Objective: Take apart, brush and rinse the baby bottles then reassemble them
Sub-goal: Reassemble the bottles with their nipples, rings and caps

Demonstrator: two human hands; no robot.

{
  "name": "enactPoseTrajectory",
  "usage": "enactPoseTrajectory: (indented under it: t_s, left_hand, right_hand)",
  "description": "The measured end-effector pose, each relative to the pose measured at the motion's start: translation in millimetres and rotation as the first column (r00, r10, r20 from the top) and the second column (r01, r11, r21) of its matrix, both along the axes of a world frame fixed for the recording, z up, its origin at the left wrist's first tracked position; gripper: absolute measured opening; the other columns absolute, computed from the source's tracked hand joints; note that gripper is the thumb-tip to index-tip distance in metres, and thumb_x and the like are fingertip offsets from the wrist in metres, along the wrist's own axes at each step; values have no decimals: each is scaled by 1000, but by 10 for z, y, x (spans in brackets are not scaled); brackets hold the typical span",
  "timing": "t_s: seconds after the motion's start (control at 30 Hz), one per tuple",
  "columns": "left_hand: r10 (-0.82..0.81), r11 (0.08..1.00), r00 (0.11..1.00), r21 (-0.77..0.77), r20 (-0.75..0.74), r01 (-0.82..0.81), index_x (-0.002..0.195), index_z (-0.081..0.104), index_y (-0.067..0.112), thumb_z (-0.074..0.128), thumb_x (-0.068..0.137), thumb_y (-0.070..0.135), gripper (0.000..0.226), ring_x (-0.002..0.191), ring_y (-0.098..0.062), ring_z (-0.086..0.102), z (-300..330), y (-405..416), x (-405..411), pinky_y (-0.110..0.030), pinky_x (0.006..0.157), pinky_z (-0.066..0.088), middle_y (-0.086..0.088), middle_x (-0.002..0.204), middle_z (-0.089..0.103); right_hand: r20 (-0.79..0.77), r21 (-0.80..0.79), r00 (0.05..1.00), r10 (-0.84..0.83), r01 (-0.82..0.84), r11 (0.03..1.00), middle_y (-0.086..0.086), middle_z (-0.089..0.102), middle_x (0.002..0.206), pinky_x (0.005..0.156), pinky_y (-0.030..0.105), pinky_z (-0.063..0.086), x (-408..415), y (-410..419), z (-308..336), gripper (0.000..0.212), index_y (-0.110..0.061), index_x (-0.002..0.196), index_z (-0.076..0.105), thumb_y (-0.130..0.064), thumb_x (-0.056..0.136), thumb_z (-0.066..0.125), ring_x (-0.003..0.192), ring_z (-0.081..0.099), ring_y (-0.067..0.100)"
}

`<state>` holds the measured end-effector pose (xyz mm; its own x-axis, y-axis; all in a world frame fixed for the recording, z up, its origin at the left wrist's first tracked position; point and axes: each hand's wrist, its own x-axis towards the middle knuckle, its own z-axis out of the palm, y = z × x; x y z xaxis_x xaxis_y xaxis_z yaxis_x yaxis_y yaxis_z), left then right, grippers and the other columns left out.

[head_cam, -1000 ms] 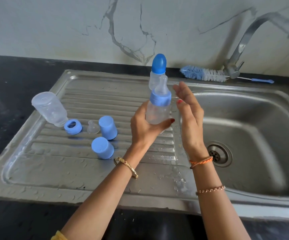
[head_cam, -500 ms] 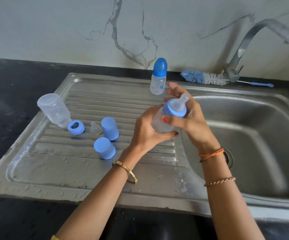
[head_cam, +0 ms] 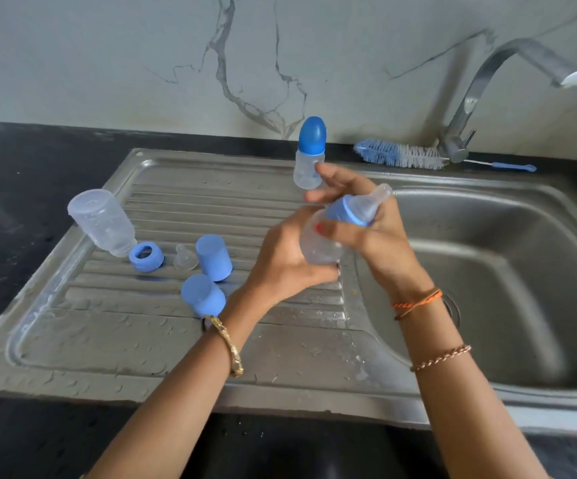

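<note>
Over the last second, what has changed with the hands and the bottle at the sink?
The held bottle has tipped from upright to slanting right, teat toward the basin. The right hand, open beside it before, now grips its blue collar; the left hand keeps hold of the body. The capped bottle, loose caps and brush stayed put.

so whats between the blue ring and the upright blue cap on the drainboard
A small clear teat lies between the blue ring and the upright blue cap, seen in the head view.

Clear bottle (head_cam: 318,245) with blue collar (head_cam: 344,211), two pale blue caps (head_cam: 213,257), blue-and-white brush (head_cam: 399,156), grey steel sink (head_cam: 183,344), black surface (head_cam: 10,188), white grey-veined wall (head_cam: 142,57)
</note>
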<state>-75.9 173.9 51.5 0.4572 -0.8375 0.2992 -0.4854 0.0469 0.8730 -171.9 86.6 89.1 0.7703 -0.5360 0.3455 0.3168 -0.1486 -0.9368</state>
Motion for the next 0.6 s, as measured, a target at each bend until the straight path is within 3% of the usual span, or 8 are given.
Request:
enactPoseTrajectory:
  t_s: [0.07,0.13,0.2,0.27,0.3,0.37,0.47,0.6]
  left_hand:
    - [334,940,919,3,211,-342,111,59,21,77,54,22,60,83,-19,62,-57,-63,-122,-30,62,49,6,89,64]
    - [408,908,877,-17,253,-418,110,58,29,79,55,24,59,86,-20,63,-182,-88,-200,-32,62,51,9,91,66]
    - [237,971,971,18,35,-238,95,57,32,73,50,21,49,75,-14,63,-185,-44,-130,-27,57,48,14,78,62]
    - [-167,982,971,65,-170,180,94,57,29,70,51,13,48,75,-7,59,-69,53,-14,-22,62,45,14,80,59]
    - [-338,928,918,86,-207,362,102,59,21,70,53,11,51,81,-6,58,-6,96,36,-21,67,47,10,87,61]
    - [-452,866,871,140,-191,480,109,58,11,71,53,14,58,90,-6,59,83,131,91,-22,74,49,-1,97,64]
    - [-309,938,926,89,-215,334,92,61,13,72,51,13,43,73,-3,58,10,89,55,-21,61,47,1,79,63]
    - [201,975,979,110,-43,-195,96,60,26,69,46,25,51,71,-10,61,-228,15,-184,-25,59,48,11,78,64]
  right_hand:
    - [-7,190,959,-284,280,941,-9,66,74,76,23,52,103,150,-73,38,-15,103,61,-5,67,69,78,62,5]
    - [-34,259,929,-369,364,894,-10,64,72,73,22,52,131,208,-149,38,-14,104,59,-4,71,74,73,61,5]
    - [-9,142,979,-206,205,968,-5,66,93,77,22,51,42,119,-163,53,-17,113,55,-8,66,77,92,62,7]
    - [13,-24,998,62,-62,998,-1,60,117,78,21,50,-86,-27,-85,70,-17,123,47,-11,59,76,114,55,10]
    - [1,-83,981,195,-194,977,-3,59,120,79,21,50,-123,-78,-31,73,-16,125,45,-10,58,75,117,53,10]
    - [-35,-140,937,347,-348,927,-10,68,102,85,23,48,-136,-117,44,69,-12,124,48,-6,60,73,113,57,11]
    - [-23,-94,983,183,-184,978,-11,66,66,89,26,48,-62,-56,6,54,-11,115,57,-2,65,73,96,65,12]
    - [-46,91,970,-237,240,966,-9,61,55,63,19,50,68,93,-117,35,-13,101,64,-1,70,74,56,56,7]
